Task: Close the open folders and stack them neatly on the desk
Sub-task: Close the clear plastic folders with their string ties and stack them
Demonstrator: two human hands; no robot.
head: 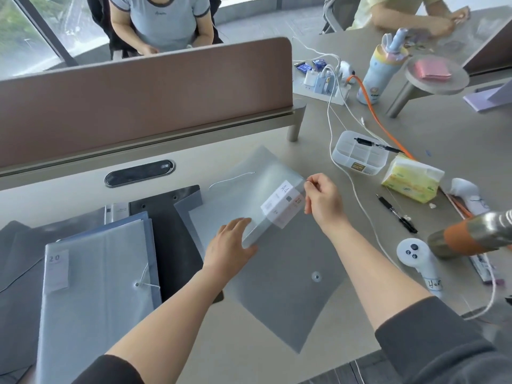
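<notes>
The label print is blurred. The translucent grey folder [277, 261] is pinched at its flap by the right hand [322, 202] and pressed by the flat, open left hand [230, 245].

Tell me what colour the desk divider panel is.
Brown, seen in the head view: divider panel.
</notes>
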